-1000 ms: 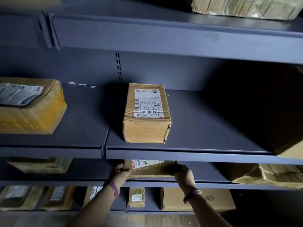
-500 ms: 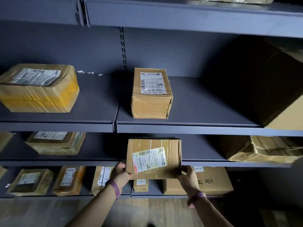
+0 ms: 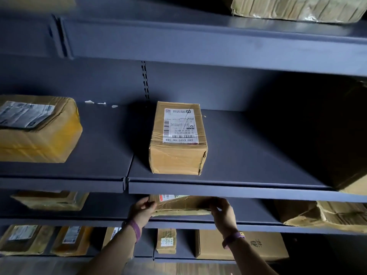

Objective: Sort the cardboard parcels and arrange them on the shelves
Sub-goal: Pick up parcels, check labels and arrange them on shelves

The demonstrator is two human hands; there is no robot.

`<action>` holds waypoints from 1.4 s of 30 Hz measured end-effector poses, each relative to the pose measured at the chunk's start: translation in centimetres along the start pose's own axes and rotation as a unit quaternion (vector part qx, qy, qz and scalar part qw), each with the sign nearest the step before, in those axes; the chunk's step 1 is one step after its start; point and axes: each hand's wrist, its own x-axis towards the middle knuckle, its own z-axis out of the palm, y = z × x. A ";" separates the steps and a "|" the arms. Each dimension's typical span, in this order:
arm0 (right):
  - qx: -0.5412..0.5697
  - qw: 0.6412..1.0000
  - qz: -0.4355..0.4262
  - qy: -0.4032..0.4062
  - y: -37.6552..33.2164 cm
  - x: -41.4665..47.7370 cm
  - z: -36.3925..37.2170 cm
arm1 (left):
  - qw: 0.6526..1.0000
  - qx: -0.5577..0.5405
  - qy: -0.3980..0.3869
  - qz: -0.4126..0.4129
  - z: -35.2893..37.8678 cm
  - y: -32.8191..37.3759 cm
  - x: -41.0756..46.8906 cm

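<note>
the parcel (image 3: pixel 179 205) sits low in the middle of the frame, a flat cardboard one with a corner of its label showing, half hidden under the lip of the shelf above. left hand (image 3: pixel 142 212) has its fingers curled round the left end, right hand (image 3: pixel 223 212) grasps the right end, so both are holding it at the front of the lower shelf (image 3: pixel 198 225). whether its weight is fully down on the metal, i cannot tell.

straight above, centre frame, a taped box (image 3: pixel 177 138) lies label up. a yellow-taped parcel (image 3: pixel 37 130) is at the left edge, and a crumpled one (image 3: pixel 327 217) at lower right. along the bottom row are a small upright box (image 3: pixel 166 242) and a large carton (image 3: pixel 238 247), with more labelled parcels at bottom left.

by the look of it, plenty is shelved already. this one needs setting down and letting go, and wide bare stretches suggest room for more.
</note>
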 end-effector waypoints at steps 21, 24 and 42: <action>-0.062 0.998 0.026 0.023 4.4 -5.5 -4.3 | 0.990 -0.041 -0.066 -0.115 3.5 -3.3 -5.8; -0.088 0.994 0.038 0.045 5.3 -7.0 -7.8 | 0.986 -0.033 -0.111 -0.118 6.4 -3.5 -7.4; 0.105 0.953 0.081 0.272 11.5 1.7 -41.2 | 0.982 -0.023 -0.185 -0.038 39.6 0.7 -18.2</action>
